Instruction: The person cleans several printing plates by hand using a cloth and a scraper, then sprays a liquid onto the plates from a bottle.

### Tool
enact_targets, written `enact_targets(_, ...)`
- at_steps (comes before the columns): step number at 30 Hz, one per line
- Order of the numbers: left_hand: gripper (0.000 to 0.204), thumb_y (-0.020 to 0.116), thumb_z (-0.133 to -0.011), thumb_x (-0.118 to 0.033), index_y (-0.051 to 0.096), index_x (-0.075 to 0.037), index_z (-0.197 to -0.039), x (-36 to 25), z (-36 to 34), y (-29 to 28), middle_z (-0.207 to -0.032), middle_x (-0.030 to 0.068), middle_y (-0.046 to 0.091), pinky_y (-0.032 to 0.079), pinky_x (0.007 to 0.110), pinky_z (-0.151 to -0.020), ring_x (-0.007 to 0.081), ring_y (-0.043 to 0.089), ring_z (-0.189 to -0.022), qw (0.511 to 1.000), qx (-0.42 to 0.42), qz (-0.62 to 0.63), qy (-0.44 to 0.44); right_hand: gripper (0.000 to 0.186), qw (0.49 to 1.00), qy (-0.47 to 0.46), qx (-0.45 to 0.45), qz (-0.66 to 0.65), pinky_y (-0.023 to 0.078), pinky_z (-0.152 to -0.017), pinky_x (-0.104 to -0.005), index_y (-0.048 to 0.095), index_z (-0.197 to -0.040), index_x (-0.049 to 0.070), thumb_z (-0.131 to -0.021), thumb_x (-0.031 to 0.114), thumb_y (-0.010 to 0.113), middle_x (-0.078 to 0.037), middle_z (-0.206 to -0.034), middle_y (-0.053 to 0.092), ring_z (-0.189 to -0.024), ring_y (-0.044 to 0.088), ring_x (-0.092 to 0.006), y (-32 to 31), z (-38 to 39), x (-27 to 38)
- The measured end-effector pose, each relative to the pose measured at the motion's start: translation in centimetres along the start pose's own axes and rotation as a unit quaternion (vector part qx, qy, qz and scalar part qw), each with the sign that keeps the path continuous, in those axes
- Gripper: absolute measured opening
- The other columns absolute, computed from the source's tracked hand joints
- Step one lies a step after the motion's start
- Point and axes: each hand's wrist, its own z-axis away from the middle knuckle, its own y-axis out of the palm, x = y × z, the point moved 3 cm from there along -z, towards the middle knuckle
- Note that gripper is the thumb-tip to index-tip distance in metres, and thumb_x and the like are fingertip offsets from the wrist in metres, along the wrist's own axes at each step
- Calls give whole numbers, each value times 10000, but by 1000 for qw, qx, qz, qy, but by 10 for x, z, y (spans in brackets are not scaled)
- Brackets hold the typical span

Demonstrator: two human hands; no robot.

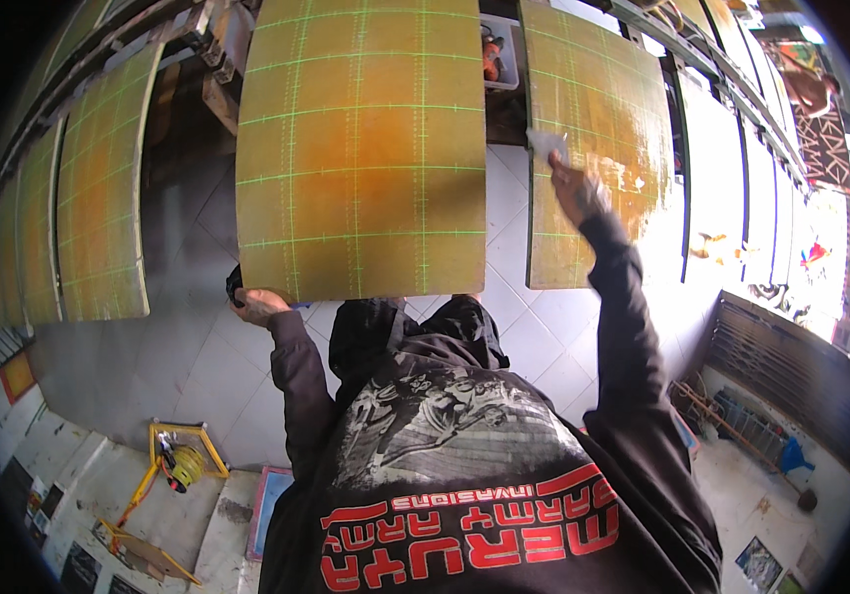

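A large yellow-green board (365, 148) with a green printed grid and orange-brown patches lies in front of me. At its near left corner is my left hand (261, 305), its fingers closed around a small black object (235, 287) whose kind I cannot make out. A thin blue piece shows by that wrist, under the board's edge. My right hand (578, 190) is raised over the neighbouring board (603, 109), gripping a scraper with a flat grey blade (547, 143). The blade points up and left, near that board's left edge. Pale worn patches mark its surface.
More gridded boards (103, 178) stand in a row to the left, and pale bright ones (714, 178) to the right. A white bin (506, 54) sits between two boards. Behind on the left lies a yellow frame (209, 450); a slatted brown panel (791, 381) stands right.
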Motion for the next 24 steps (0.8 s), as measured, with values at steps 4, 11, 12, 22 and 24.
enact_targets(4, 476, 434, -893, -323, 431, 70, -1161, -4, 6, 1, -963, 228, 588, 474, 433, -748, 343, 596, -807, 1000, -15, 18, -4, 425, 998, 35, 46, -5, 502, -678, -476, 463, -1327, 180, -904, 213, 467, -288, -850, 588, -763, 610, -438, 17, 105, 6)
enact_targets(11, 471, 445, -905, -334, 467, 94, -1101, 28, -37, 3, -1007, 262, 572, 507, 438, -752, 361, 609, -838, 918, 73, -338, 195, 430, 993, 61, 16, -104, 497, -804, -402, 474, -1312, 67, -882, 74, 480, -241, -1076, 598, -927, 611, -400, 22, 173, 17)
enact_targets(12, 449, 447, -912, -326, 483, 94, -1066, 18, -25, 5, -1009, 263, 570, 511, 438, -757, 366, 610, -843, 930, 70, -314, 178, 421, 989, 61, -9, -133, 490, -827, -388, 478, -1309, 67, -887, 68, 475, -230, -1108, 593, -960, 607, -387, 19, 174, 15)
enact_targets(22, 368, 410, -944, -301, 506, 53, -980, 18, -24, -1, -983, 260, 567, 524, 445, -696, 367, 610, -843, 962, 46, -220, 157, 407, 990, 83, 30, -114, 485, -855, -376, 490, -1293, 56, -886, 72, 488, -200, -1135, 598, -993, 609, -354, 23, 227, 13)
enact_targets(24, 370, 410, -941, -302, 505, 52, -987, 18, -20, -2, -984, 259, 567, 524, 448, -693, 367, 610, -842, 969, 40, -196, 142, 407, 988, 115, 52, -92, 481, -858, -386, 486, -1296, 56, -890, 82, 487, -196, -1146, 591, -1001, 601, -360, 29, 227, 11)
